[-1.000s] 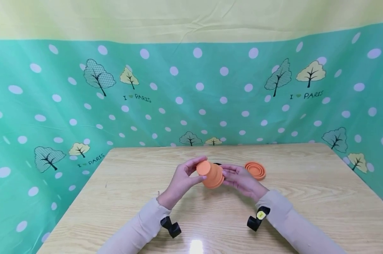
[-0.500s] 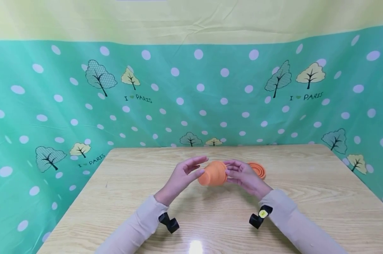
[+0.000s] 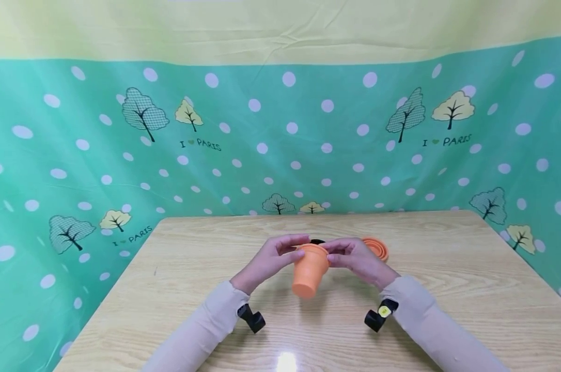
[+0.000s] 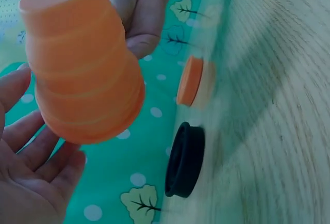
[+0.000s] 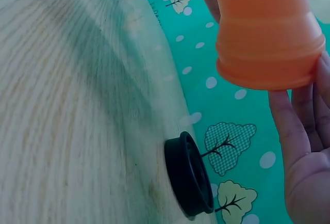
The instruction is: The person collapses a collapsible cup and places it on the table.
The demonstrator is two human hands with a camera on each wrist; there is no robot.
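The cup (image 3: 310, 273), tilted above the table (image 3: 183, 263), has its wide rim pinched by the left hand (image 3: 268, 260) and the right hand (image 3: 360, 262), probably the best hold, since it looks light and its soft-looking, ribbed wall would likely give under squeezing.

Matt cup (image 3: 309, 274); glossy wooden table (image 3: 317, 323)

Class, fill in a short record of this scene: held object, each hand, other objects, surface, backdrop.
Held object: orange cup, tilted, wide end up, above the table
Left hand: holds the cup near its rim
Right hand: same, opposite side
Other objects: round black piece; ringed orange piece
Surface: wood-grain table
Backdrop: green dotted cloth
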